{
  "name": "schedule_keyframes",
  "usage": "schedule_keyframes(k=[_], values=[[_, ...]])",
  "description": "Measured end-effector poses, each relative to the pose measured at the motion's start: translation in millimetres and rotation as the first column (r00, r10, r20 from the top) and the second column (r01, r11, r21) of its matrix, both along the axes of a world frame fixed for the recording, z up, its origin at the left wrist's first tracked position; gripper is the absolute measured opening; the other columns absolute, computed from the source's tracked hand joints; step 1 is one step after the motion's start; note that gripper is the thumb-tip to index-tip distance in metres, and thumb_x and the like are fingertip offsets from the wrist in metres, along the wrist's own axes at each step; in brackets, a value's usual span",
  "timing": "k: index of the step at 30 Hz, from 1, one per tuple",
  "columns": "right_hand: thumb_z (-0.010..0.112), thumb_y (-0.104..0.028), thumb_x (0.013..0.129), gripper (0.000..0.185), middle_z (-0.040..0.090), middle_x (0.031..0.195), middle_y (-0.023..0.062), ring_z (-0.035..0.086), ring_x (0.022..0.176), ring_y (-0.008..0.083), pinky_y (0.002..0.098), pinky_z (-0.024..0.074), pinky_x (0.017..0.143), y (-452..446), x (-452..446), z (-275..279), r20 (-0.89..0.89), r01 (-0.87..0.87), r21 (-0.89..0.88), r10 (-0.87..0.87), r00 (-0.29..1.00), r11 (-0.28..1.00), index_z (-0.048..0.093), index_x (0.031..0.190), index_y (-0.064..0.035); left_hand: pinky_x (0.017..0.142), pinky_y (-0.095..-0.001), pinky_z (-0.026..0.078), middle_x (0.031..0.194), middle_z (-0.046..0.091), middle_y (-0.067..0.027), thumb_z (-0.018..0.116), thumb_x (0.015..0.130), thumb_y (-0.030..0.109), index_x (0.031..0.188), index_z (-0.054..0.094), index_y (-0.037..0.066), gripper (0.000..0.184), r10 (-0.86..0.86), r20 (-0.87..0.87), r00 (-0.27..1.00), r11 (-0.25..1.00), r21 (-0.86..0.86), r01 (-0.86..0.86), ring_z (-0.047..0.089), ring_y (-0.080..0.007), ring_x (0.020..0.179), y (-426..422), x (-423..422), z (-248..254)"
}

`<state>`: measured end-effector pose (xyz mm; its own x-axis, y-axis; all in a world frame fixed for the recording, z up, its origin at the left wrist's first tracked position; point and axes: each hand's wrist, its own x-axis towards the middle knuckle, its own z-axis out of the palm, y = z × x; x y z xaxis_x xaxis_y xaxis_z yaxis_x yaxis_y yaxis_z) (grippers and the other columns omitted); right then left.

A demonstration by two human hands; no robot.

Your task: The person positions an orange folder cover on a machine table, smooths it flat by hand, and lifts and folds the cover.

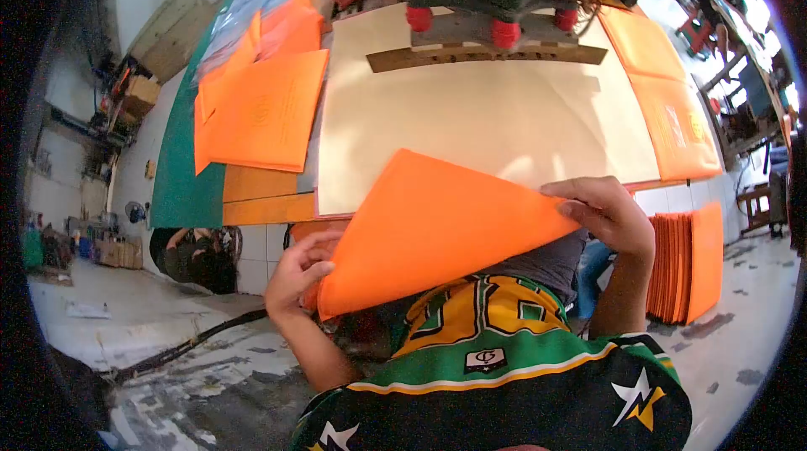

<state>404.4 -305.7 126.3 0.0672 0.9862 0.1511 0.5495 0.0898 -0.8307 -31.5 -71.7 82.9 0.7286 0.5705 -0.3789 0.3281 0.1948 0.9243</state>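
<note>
Between my two hands spans an orange fabric-like sheet [429, 237], held tilted over the front edge of the table, with one corner pointing away from me. My left hand [298, 276] is closed on its lower left corner, thumb in front and fingers partly behind it. At the right corner, my right hand [612, 214] pinches the sheet between thumb and fingers. Beyond the sheet lies a cream board [487, 115] on the table. Whether the sheet is a single layer or folded, I cannot tell.
A machine [496, 1] with red and yellow knobs and a long bar [487, 56] stands over the board's far side. Printed orange pieces [267, 115] lie at left, more orange pieces [672, 127] at right. A stack of orange pieces [685, 266] stands lower right.
</note>
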Motion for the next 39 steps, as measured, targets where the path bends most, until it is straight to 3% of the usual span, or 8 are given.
schedule_keyframes(k=[3, 4, 14, 16, 22, 27, 35, 39], values=[[0.065, -0.008, 0.096, 0.027, 0.075, 0.111, 0.0168, 0.073, 0.102, 0.0320, 0.0382, 0.0554, 0.089, 2, 0, 8, -0.037, -0.010, -0.131, 0.005, 0.999, 0.991, 0.071, 0.122, -0.0028, 0.093, -0.0284, 0.051, 0.116, 0.071, -0.0086, 0.077, 0.091, 0.013, 0.137, 0.055, -0.001, 0.052, 0.053, 0.111, 0.992, 0.999, -0.007, -0.052, 0.067, -0.0135, 0.106, -8, 20, -11], [0.065, -0.011, 0.097, 0.026, 0.075, 0.110, 0.0168, 0.074, 0.100, 0.0321, 0.0383, 0.0557, 0.088, 4, -3, 8, -0.021, -0.016, -0.043, 0.015, 1.000, 0.999, 0.071, 0.121, -0.0026, 0.095, -0.0294, 0.051, 0.117, 0.070, -0.0078, 0.077, 0.090, 0.009, 0.134, 0.056, -0.001, 0.050, 0.099, 0.119, 0.988, 0.995, -0.019, -0.098, 0.066, -0.0130, 0.106, -10, 27, -11], [0.063, -0.020, 0.100, 0.028, 0.076, 0.108, 0.0150, 0.073, 0.093, 0.0339, 0.0383, 0.0556, 0.082, -3, -9, 19, 0.067, 0.035, -0.022, -0.034, 0.997, 0.999, 0.072, 0.120, -0.0029, 0.093, -0.0292, 0.050, 0.111, 0.070, -0.0049, 0.078, 0.092, 0.012, 0.124, 0.061, -0.001, 0.039, 0.271, 0.400, 0.875, 0.911, 0.186, -0.367, 0.064, -0.0129, 0.103, -21, 53, 6], [0.067, -0.007, 0.094, 0.025, 0.076, 0.101, 0.0125, 0.071, 0.083, 0.0247, 0.0350, 0.0525, 0.073, 1, -11, 12, 0.090, 0.007, 0.149, -0.021, 0.996, 0.989, 0.073, 0.119, -0.0023, 0.087, -0.0276, 0.049, 0.104, 0.069, -0.0032, 0.079, 0.093, 0.015, 0.111, 0.065, -0.001, 0.028, 0.364, 0.435, 0.823, 0.814, 0.281, -0.509, 0.061, -0.0111, 0.097, -26, 64, 17], [0.071, -0.007, 0.091, 0.025, 0.075, 0.102, 0.0099, 0.071, 0.088, 0.0268, 0.0348, 0.0543, 0.076, -2, -1, 0, 0.087, 0.079, -0.008, -0.078, 0.993, 0.997, 0.073, 0.116, -0.0051, 0.081, -0.0261, 0.045, 0.094, 0.064, -0.0007, 0.077, 0.095, 0.019, 0.097, 0.065, 0.000, 0.022, 0.349, 0.484, 0.802, 0.578, 0.563, -0.591, 0.055, -0.0106, 0.088, -11, 49, 19], [0.070, -0.011, 0.092, 0.018, 0.073, 0.100, 0.0147, 0.071, 0.093, 0.0328, 0.0404, 0.0573, 0.082, -12, 15, -17, 0.081, 0.076, -0.071, -0.070, 0.994, 0.995, 0.071, 0.108, -0.0024, 0.084, -0.0267, 0.046, 0.096, 0.064, -0.0008, 0.074, 0.097, 0.020, 0.102, 0.064, 0.001, 0.023, 0.367, 0.572, 0.734, 0.492, 0.550, -0.675, 0.056, -0.0108, 0.090, -3, 43, 21], [0.072, -0.010, 0.090, 0.030, 0.070, 0.110, 0.0134, 0.070, 0.094, 0.0301, 0.0392, 0.0570, 0.084, -10, 15, -33, -0.050, 0.163, -0.037, -0.165, 0.985, 0.986, 0.065, 0.119, -0.0031, 0.093, -0.0279, 0.046, 0.109, 0.066, -0.0043, 0.070, 0.100, 0.024, 0.112, 0.063, 0.000, 0.028, 0.401, 0.645, 0.651, 0.459, 0.473, -0.752, 0.058, -0.0120, 0.099, 4, 31, 24], [0.072, -0.012, 0.090, 0.023, 0.069, 0.099, 0.0142, 0.069, 0.089, 0.0305, 0.0401, 0.0555, 0.078, -9, 19, -37, 0.096, 0.125, -0.038, -0.121, 0.988, 0.991, 0.066, 0.110, -0.0024, 0.098, -0.0312, 0.046, 0.121, 0.068, -0.0081, 0.068, 0.102, 0.021, 0.123, 0.062, -0.003, 0.032, 0.447, 0.680, 0.581, 0.464, 0.379, -0.801, 0.060, -0.0145, 0.108, 14, 19, 17]])
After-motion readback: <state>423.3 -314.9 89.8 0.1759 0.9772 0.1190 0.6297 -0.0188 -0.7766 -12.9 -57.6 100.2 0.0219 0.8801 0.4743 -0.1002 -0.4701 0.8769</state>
